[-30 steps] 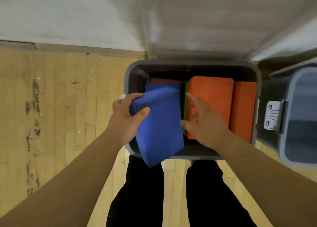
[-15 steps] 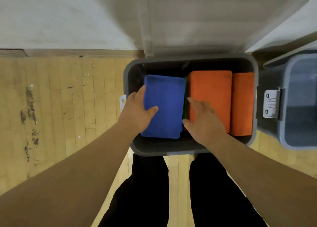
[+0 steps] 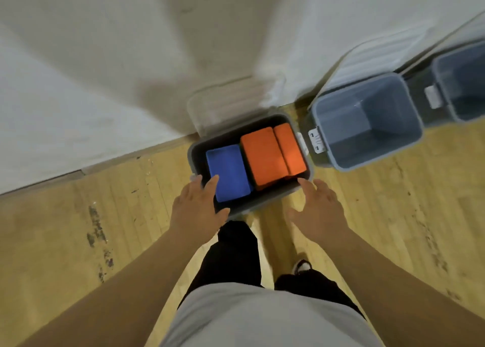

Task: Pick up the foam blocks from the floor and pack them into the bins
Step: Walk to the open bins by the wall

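Hovering at the near edge of the bin [image 3: 267, 201], which sits at 12 o'clock from the person, both hands are empty. The left hand [image 3: 198, 207] has straight, loosely spread fingers lying over the rim at the bin's 7 o'clock corner. One fingertip reaches the blue block [image 3: 228, 172], but I cannot tell whether it touches. The right hand [image 3: 319, 210] is spread too, held just off the 5 o'clock corner and gripping nothing.

The blue block lies flat in the bin's 9 o'clock half. Two orange blocks [image 3: 263, 156] fill the 3 o'clock half side by side, the one nearer the middle standing a little higher. No loose block shows on the floor [image 3: 78, 228] in this view, so any left to pack are out of sight.

My guess at the risks:
- The top layer looks nearly full. Forcing another block in could leave it proud of the rim and keep the lid [image 3: 236, 102] from closing. The second bin [image 3: 367, 121] at 2 o'clock stands empty and seems the safer choice.
- The lid leans upright at the bin's 12 o'clock side, so a knock on the bin might tip it down onto the blocks.
- If the left fingers catch the rim on the way out, the bin could drag or tilt.
- The shoe [image 3: 301, 265] is close enough that a careless step or turn could kick the bin.
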Available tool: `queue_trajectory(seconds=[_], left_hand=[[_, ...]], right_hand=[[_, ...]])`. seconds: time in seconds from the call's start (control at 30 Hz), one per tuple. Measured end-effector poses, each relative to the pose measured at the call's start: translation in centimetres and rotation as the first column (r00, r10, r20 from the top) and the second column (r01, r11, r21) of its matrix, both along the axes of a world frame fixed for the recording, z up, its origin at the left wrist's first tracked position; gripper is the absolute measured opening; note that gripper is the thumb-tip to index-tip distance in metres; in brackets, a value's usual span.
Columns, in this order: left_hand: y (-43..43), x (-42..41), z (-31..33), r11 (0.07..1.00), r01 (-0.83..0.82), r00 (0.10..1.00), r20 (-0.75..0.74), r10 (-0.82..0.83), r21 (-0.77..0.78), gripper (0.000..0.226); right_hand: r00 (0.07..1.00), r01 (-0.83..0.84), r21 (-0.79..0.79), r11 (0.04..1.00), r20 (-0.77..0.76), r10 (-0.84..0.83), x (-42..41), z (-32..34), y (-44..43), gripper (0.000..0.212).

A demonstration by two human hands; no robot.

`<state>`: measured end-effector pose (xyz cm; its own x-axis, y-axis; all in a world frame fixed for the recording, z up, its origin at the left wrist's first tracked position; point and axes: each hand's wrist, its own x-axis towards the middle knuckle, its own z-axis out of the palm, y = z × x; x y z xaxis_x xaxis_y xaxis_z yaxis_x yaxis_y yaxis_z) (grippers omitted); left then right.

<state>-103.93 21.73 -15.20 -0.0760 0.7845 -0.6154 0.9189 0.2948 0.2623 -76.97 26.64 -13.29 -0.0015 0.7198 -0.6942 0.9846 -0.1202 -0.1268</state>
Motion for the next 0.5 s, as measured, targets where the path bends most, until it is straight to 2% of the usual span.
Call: queue_trajectory(seconds=[0.27, 0.5], left_hand=[[-1.6, 6.9, 8.7, 0.957, 0.246, 0.968, -0.085, -0.235, 0.151, 0.084], [-9.9, 21.3, 10.6, 0.893, 0.41, 0.912, -0.098, -0.399, 0.184, 0.087]], right_hand=[[0.993, 0.112, 0.128, 0.985, 0.031, -0.117, 9.6, 8.0, -8.7, 0.083], [0.937, 0.343, 0.152, 0.927, 0.015, -0.349, 23.9, 9.7, -22.5, 0.089]])
